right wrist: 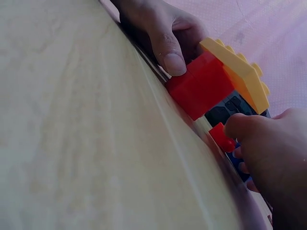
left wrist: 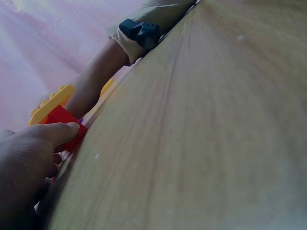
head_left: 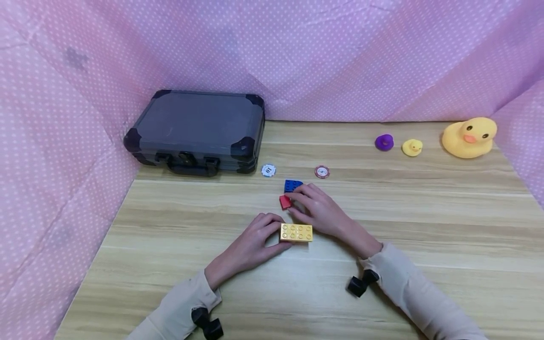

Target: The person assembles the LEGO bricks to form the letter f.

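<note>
1. Yellow plate [head_left: 296, 232]: studded, level, seated on a red base [right wrist: 199, 86] and overhanging it towards the right; the base is hidden beneath it from the head.
2. Left hand [head_left: 257, 241]: pinches the base, thumb on the near side and fingers on the far side, below the plate.
3. Right hand [head_left: 318, 208]: thumb and index finger pinch a small red brick [head_left: 284, 202], beyond the plate and slightly to its left; the other fingers are partly hidden.
4. Blue brick [head_left: 292, 185]: just behind the red brick, partly covered by the right hand; whether the two bricks touch cannot be told.
5. Chips: one white [head_left: 268, 170], near the case, and one red [head_left: 322, 172], farther right; both lie flat beyond the bricks.
6. Case [head_left: 193, 125]: grey with black corners, closed, at the back left of the wooden table [head_left: 425, 203].
7. Ducks, back right, left to right: purple [head_left: 384, 142], small yellow [head_left: 412, 147], large yellow [head_left: 469, 138].
8. Cloth [head_left: 314, 56]: pink, white-dotted, hanging behind the table.
</note>
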`<state>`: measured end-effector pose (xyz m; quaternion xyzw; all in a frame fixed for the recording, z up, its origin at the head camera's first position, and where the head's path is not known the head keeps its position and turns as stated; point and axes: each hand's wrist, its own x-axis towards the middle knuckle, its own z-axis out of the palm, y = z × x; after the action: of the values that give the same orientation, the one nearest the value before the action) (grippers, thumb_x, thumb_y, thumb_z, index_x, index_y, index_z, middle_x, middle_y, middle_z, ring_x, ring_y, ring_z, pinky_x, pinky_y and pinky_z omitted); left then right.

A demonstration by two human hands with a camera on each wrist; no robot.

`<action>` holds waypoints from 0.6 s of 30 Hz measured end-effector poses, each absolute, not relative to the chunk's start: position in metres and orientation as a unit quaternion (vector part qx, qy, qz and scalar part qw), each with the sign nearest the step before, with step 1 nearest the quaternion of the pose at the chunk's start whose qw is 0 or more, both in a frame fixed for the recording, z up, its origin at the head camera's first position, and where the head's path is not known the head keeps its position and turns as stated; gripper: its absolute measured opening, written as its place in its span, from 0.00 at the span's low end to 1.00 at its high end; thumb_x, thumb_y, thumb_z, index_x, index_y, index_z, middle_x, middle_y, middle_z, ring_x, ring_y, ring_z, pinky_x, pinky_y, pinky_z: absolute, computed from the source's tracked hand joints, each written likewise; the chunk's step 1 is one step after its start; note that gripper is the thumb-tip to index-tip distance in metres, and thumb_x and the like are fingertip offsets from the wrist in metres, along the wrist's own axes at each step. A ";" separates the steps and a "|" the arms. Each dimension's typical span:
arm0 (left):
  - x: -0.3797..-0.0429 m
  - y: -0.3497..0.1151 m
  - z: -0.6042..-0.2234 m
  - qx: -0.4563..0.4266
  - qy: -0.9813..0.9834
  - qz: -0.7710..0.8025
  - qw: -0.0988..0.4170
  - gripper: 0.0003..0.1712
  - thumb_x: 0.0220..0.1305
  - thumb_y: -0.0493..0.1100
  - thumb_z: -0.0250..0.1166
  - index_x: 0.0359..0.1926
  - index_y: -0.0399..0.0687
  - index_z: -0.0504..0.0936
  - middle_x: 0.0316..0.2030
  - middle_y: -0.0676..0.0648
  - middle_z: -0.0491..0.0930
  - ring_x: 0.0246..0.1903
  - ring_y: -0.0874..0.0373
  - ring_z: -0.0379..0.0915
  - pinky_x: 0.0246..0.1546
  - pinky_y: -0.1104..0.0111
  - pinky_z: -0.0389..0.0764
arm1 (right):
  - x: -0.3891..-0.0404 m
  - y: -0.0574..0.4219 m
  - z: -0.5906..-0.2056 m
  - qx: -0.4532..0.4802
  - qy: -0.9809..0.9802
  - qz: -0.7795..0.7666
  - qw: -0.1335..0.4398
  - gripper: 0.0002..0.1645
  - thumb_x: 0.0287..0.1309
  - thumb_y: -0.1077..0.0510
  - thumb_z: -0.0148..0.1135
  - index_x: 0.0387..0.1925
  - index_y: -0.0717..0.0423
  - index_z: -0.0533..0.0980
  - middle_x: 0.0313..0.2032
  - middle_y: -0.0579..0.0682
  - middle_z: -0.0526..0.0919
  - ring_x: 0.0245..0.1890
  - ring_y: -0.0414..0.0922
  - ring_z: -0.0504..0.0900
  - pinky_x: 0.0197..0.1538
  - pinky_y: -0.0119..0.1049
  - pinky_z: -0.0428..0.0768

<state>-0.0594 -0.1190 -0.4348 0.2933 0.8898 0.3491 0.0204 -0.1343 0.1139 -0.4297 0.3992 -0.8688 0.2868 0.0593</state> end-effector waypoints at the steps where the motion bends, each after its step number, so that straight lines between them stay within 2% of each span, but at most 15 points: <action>1: -0.059 -0.119 -0.435 0.293 0.890 0.349 0.021 0.21 0.65 0.51 0.75 0.54 0.47 0.86 0.55 0.52 0.78 0.55 0.58 0.70 0.56 0.61 0.78 | -0.134 0.114 -0.430 0.399 -0.870 0.285 0.058 0.25 0.67 0.53 0.69 0.62 0.57 0.80 0.51 0.50 0.80 0.47 0.45 0.76 0.48 0.41 0.78; 18: -0.059 -0.119 -0.434 0.282 0.892 0.351 0.035 0.21 0.64 0.52 0.75 0.54 0.49 0.86 0.55 0.53 0.78 0.54 0.59 0.69 0.56 0.61 0.77 | -0.132 0.112 -0.431 0.382 -0.876 0.287 0.058 0.24 0.64 0.53 0.72 0.59 0.56 0.80 0.50 0.49 0.81 0.48 0.46 0.76 0.51 0.44 0.78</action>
<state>-0.0588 -0.1186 -0.4341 0.2816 0.8923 0.3512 0.0348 -0.1323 0.1121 -0.4307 0.3819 -0.8765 0.2873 0.0584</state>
